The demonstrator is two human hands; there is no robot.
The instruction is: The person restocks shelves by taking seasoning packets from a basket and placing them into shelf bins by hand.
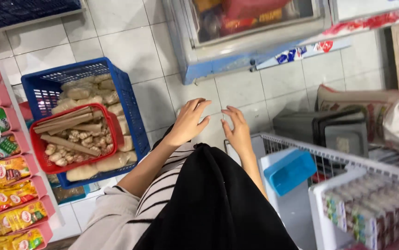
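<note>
Glossy tiled floor (130, 51), blue plastic crate (130, 97) w/ red plastic basket (114, 126), white wire rack (348, 159), shiny foil packets (5, 173)

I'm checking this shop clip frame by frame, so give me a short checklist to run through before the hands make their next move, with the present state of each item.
1. Left hand empty: ok, open, fingers spread, holding nothing.
2. Right hand empty: ok, open, holding nothing, just above the corner of the white wire rack.
3. Hands apart from each other: ok, a gap of tiled floor shows between them.
4. Red basket seated in the blue crate: ok, it rests on the wrapped packs inside, left of the left hand.
5. Blue lidded box in the rack steady: cannot tell.
6. Footing below the hands: cannot tell, the black garment hides it.
</note>
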